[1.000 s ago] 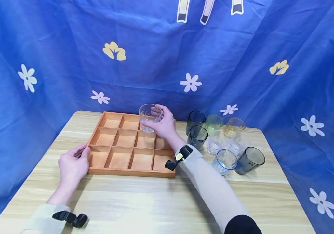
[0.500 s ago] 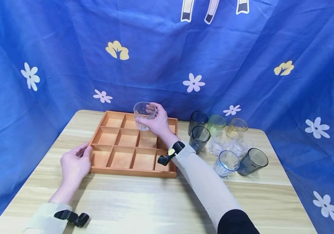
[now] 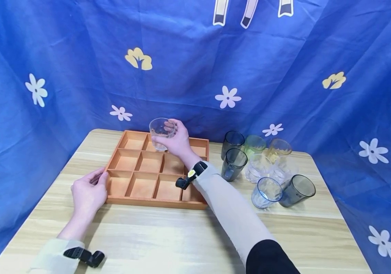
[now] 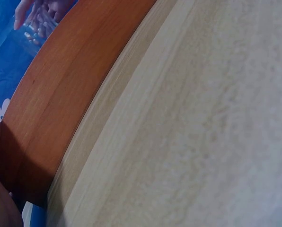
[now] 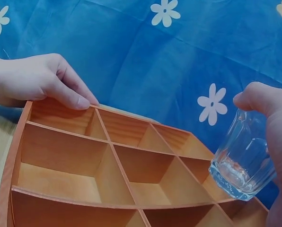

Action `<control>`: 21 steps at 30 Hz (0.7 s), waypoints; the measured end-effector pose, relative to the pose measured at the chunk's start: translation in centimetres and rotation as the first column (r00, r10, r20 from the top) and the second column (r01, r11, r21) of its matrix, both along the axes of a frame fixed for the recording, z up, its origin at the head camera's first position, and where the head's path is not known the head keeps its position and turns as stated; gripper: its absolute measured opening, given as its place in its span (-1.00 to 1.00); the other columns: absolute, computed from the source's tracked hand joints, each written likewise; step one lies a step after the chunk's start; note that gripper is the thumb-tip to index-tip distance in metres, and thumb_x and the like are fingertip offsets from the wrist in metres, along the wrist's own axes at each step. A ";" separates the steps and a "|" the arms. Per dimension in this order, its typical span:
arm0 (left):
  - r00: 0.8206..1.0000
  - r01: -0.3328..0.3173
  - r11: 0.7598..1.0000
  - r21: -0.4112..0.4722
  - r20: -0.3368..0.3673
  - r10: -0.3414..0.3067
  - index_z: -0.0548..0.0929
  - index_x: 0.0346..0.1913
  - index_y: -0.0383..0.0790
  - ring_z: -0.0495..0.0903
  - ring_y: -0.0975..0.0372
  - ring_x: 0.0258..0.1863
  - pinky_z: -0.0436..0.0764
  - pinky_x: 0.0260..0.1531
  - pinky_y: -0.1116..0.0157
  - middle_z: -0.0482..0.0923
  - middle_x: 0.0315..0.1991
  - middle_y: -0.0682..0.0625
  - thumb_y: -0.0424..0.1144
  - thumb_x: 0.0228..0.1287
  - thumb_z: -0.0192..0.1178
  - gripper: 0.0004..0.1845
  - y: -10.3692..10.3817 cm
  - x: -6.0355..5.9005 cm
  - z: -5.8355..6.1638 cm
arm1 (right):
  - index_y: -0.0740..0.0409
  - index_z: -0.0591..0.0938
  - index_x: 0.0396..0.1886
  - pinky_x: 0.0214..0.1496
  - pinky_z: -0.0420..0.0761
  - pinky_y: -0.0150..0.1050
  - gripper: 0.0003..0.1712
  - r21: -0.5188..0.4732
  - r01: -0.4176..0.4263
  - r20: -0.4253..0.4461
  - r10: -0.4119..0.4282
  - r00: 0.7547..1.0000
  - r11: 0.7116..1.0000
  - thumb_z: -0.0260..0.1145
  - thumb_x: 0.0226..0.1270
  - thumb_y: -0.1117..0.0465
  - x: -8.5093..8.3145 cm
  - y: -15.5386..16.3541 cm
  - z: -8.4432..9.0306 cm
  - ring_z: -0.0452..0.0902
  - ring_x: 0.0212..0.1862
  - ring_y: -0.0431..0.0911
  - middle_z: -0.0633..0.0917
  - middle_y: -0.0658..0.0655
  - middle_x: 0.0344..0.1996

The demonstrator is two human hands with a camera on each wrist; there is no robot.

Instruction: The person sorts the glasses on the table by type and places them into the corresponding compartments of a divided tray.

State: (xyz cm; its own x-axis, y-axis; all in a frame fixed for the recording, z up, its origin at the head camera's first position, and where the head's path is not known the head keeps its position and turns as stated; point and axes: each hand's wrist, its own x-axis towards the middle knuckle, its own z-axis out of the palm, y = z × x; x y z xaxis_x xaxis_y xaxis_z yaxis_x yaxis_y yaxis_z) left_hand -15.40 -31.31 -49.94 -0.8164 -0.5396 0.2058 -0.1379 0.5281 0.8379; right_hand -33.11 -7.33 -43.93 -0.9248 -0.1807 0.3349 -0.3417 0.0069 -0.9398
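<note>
In the head view my right hand (image 3: 177, 141) grips a clear drinking glass (image 3: 157, 133) by its side, thumb in front and fingers behind. The glass is upright over the back row of a wooden compartment tray (image 3: 142, 185), overlapping the second compartment from the left. Its thick faceted base (image 5: 233, 182) shows close above the dividers in the right wrist view. My left hand (image 3: 89, 190) holds the tray's left side near the front corner, its thumb (image 5: 77, 99) at the rim. The visible compartments hold nothing; my right forearm hides some on the right.
To the right of the tray stands a group of glasses: dark grey ones (image 3: 234, 164), a green one (image 3: 254, 146), a yellow one (image 3: 278, 149), clear ones (image 3: 257, 167) and a blue-rimmed one (image 3: 266, 193). A blue flowered curtain (image 3: 181, 76) hangs behind the wooden table (image 3: 168, 236).
My right hand has carried the clear glass leftward along the tray's back row. My left hand keeps its hold on the tray, and the view has shifted slightly.
</note>
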 end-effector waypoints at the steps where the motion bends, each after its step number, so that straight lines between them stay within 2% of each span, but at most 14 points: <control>1: 1.000 0.001 1.000 0.003 -0.003 -0.001 0.77 0.19 -0.33 0.69 0.46 -0.10 0.55 -0.22 0.71 0.74 0.06 -0.23 -0.20 0.56 0.24 -0.66 0.0 0.0 0.0 | 0.26 0.49 0.34 0.22 0.64 -0.32 -0.05 0.008 0.002 -0.001 -0.002 1.000 1.000 0.79 -0.06 0.30 0.0 -0.2 -0.1 0.66 0.18 0.00 0.70 0.27 0.19; 5: 1.000 -0.003 1.000 0.003 -0.015 0.003 0.77 0.18 -0.34 0.67 0.51 -0.12 0.54 -0.21 0.71 0.75 0.04 -0.23 -0.22 0.56 0.24 -0.67 0.1 0.1 0.1 | 0.22 0.48 0.37 0.26 0.61 -0.33 -0.02 0.047 0.013 -0.001 -0.013 1.000 0.999 0.80 -0.06 0.25 -0.1 -0.9 -0.2 0.64 0.21 -0.08 0.70 0.21 0.21; 12: 1.000 -0.003 1.000 0.011 0.013 0.003 0.76 0.20 -0.34 0.74 0.26 -0.02 0.55 -0.21 0.70 0.75 0.06 -0.23 -0.20 0.57 0.23 -0.66 0.3 0.2 0.2 | 0.17 0.46 0.40 0.28 0.56 -0.40 0.00 0.097 0.034 0.017 -0.036 0.999 0.995 0.80 -0.03 0.20 -0.1 -1.8 -0.4 0.59 0.25 -0.16 0.67 0.15 0.26; 17: 1.000 -0.005 1.000 0.014 0.009 0.005 0.76 0.20 -0.34 0.74 0.27 -0.02 0.55 -0.20 0.70 0.75 0.06 -0.23 -0.21 0.57 0.23 -0.66 0.3 0.2 0.3 | 0.18 0.45 0.40 0.28 0.55 -0.41 0.00 0.115 0.051 0.038 -0.056 0.998 0.992 0.79 -0.01 0.20 -0.5 -2.4 -0.7 0.59 0.25 -0.15 0.67 0.14 0.25; 21: 1.000 -0.003 1.000 0.019 0.015 0.003 0.75 0.21 -0.34 0.74 0.17 0.03 0.56 -0.18 0.69 0.74 0.08 -0.23 -0.20 0.57 0.23 -0.66 0.4 0.1 0.3 | 0.21 0.44 0.41 0.28 0.54 -0.41 0.01 0.135 0.056 0.042 -0.062 0.997 0.989 0.79 0.00 0.17 -0.8 -2.8 -1.4 0.58 0.25 -0.17 0.67 0.14 0.25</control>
